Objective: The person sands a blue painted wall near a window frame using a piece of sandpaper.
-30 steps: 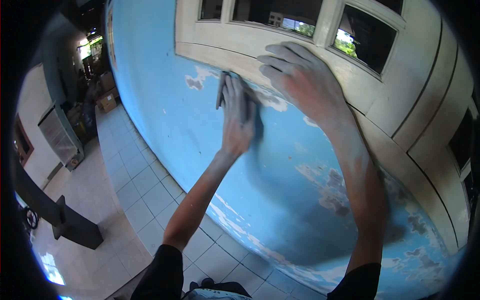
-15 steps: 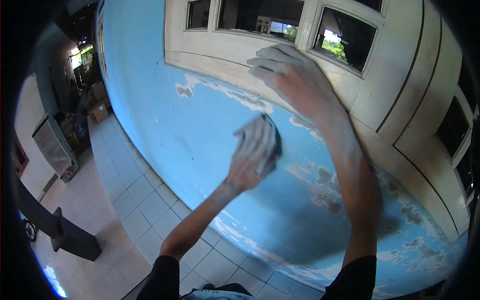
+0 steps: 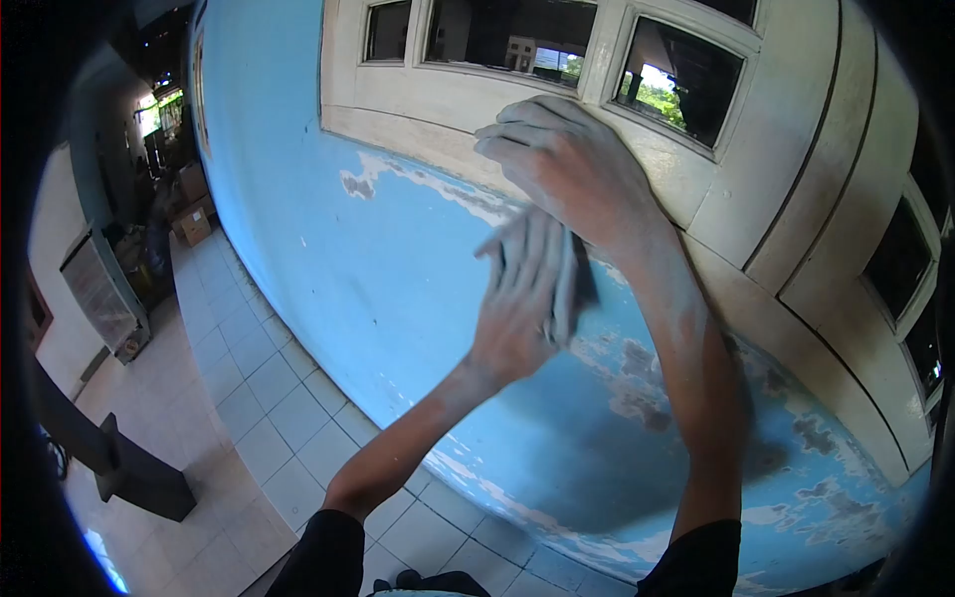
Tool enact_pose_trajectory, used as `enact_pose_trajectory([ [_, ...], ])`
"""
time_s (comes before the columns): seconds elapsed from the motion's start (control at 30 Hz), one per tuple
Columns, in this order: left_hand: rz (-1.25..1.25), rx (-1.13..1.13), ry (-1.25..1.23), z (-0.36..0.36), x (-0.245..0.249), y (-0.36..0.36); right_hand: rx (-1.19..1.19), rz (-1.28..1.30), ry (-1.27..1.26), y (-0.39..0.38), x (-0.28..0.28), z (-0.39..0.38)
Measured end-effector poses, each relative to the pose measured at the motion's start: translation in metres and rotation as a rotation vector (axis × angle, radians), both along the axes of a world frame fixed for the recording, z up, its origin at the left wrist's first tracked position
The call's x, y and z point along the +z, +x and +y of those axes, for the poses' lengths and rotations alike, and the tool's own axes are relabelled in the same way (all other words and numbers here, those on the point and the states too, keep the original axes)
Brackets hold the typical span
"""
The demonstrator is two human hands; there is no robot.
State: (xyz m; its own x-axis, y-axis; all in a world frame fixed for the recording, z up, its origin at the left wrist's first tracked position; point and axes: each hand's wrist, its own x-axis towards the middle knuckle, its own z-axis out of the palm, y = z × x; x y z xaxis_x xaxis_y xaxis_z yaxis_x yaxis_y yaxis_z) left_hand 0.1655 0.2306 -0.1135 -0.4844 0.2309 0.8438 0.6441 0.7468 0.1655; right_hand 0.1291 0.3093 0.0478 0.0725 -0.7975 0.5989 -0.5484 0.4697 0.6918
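My left hand (image 3: pixel 522 298) presses against the blue wall (image 3: pixel 398 269) just below the window frame, fingers stretched upward and dusted grey-white. A dark piece that looks like sandpaper (image 3: pixel 585 284) shows at its right edge, mostly hidden under the palm and blurred. Above it, my right hand (image 3: pixel 572 169) rests against the cream wooden window frame (image 3: pixel 398 111), with its fingers extended, slightly bent and coated in pale dust. I see nothing held in it. Flaked paint patches (image 3: pixel 428 179) run along the wall under the frame, and more peeling paint (image 3: pixel 637 383) lies beneath my right forearm.
Glass panes (image 3: pixel 681 80) sit in the frame above, with wooden panels to the right. Pale floor tiles (image 3: pixel 269 388) border the wall's foot. A dark post with a wide base (image 3: pixel 144 478) stands at left, and cardboard boxes (image 3: pixel 194 224) sit farther back.
My left hand has slid up and to the right along the wall, close under my right hand. The right hand stays on the frame, and the view has shifted slightly.
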Motion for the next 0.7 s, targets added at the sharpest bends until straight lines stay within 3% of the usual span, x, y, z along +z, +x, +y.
enact_pose_trajectory([
  [0.07,0.021,0.021,-0.077,0.007,-0.042,0.006,-0.006,0.002,-0.027,0.000,-0.003,0.001],
  [0.17,0.008,-0.043,-0.011,-0.008,-0.033,0.002,0.014,0.014,-0.003,0.001,-0.002,0.002],
  [0.23,0.025,-0.123,0.307,-0.020,0.007,-0.011,0.027,0.008,0.000,0.001,-0.001,0.002],
  [0.3,0.049,-0.047,0.307,-0.029,0.014,-0.021,0.034,-0.008,-0.024,0.002,-0.003,0.003],
  [0.4,0.101,-0.018,0.318,-0.050,-0.026,-0.032,0.070,0.007,-0.034,0.000,-0.002,0.002],
  [0.47,0.192,0.151,0.387,-0.102,-0.045,-0.078,0.088,-0.049,-0.053,0.000,-0.004,0.003],
  [0.5,0.157,0.123,0.637,-0.115,-0.035,-0.097,0.086,-0.052,-0.053,-0.001,-0.004,0.003],
  [0.63,0.050,-0.039,0.640,-0.115,-0.011,-0.087,0.057,-0.017,-0.046,-0.003,-0.010,-0.002],
  [0.7,-0.027,0.068,0.360,-0.086,-0.037,-0.050,0.045,0.004,-0.040,-0.005,-0.009,-0.003],
])
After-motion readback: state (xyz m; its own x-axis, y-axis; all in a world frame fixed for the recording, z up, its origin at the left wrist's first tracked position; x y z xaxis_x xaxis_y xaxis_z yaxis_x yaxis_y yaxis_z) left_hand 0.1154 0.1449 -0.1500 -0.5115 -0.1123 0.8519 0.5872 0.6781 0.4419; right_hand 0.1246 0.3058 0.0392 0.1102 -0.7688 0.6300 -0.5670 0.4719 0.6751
